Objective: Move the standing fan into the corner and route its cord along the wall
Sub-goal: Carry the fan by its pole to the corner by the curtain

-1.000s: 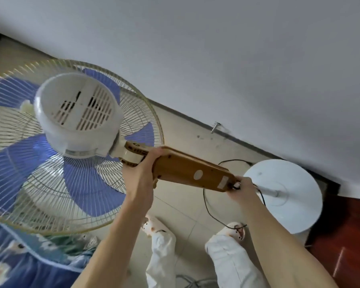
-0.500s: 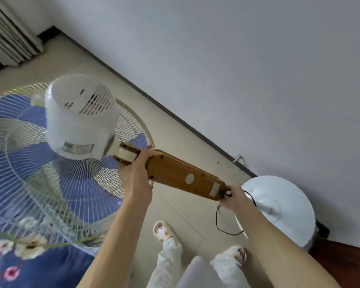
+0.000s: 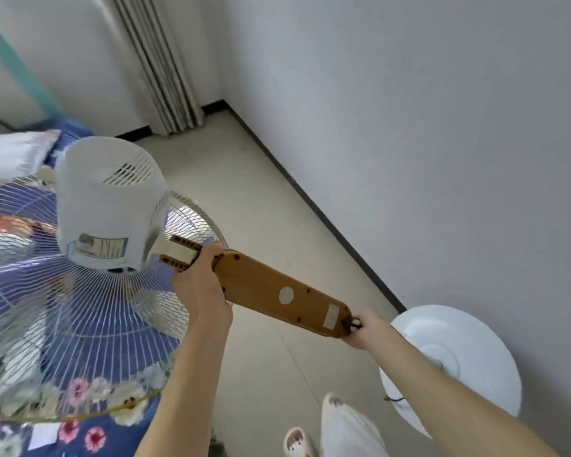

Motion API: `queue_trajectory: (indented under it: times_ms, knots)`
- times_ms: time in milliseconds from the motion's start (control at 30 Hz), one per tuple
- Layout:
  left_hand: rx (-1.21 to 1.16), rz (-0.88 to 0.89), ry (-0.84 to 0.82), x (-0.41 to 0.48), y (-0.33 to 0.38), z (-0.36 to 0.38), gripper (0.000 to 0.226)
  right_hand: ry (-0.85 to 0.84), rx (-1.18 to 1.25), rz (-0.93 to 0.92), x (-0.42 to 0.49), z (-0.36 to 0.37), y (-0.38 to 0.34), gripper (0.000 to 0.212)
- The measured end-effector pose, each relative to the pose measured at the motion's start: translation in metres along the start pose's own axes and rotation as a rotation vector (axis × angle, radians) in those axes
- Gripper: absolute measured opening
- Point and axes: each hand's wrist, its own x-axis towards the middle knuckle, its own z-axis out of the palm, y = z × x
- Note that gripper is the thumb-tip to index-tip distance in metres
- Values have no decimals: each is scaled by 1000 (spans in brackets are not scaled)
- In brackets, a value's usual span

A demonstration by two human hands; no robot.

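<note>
The standing fan is held off its upright, seen from above. Its white motor housing (image 3: 109,206) and wire cage with blue blades (image 3: 63,305) are at the left. My left hand (image 3: 201,285) grips the upper end of the fan's brown control neck (image 3: 277,291). My right hand (image 3: 366,328) grips the lower end of that neck, where the pole begins. The round white base (image 3: 459,364) hangs at the right, close to the wall. A short piece of black cord (image 3: 393,399) shows at the base's edge; the rest of the cord is hidden.
A white wall (image 3: 426,143) with a dark skirting runs along the right down to a far corner, where a grey curtain (image 3: 159,70) hangs. A bed with a blue flowered cover (image 3: 89,433) lies at the left under the cage. My slippered foot (image 3: 299,443) stands on the beige tiled floor (image 3: 261,209).
The view has swung up along the wall, so the far corner and curtain now show. The fan has travelled with both hands toward that corner; both grips are unchanged. The loose cord loop is out of view.
</note>
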Motion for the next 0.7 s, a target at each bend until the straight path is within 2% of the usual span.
queue_trajectory:
  times_ms: [167,333,533,633,700]
  knots:
    - [-99,85,104,63,52,14,26,-107,-155,39,-2,106,-13,10]
    - [-198,172,205,126,97,40,26,-105,-227,54,6,216,-31,34]
    - [-263,241,304,193,154,78,18,-88,-483,18,11,355,-54,10]
    - [-302,261,364,232,182,89,20,-111,-613,13,14,426,-61,12]
    - [-315,261,401,262,198,96,24,-78,-673,-16,17,469,-61,21]
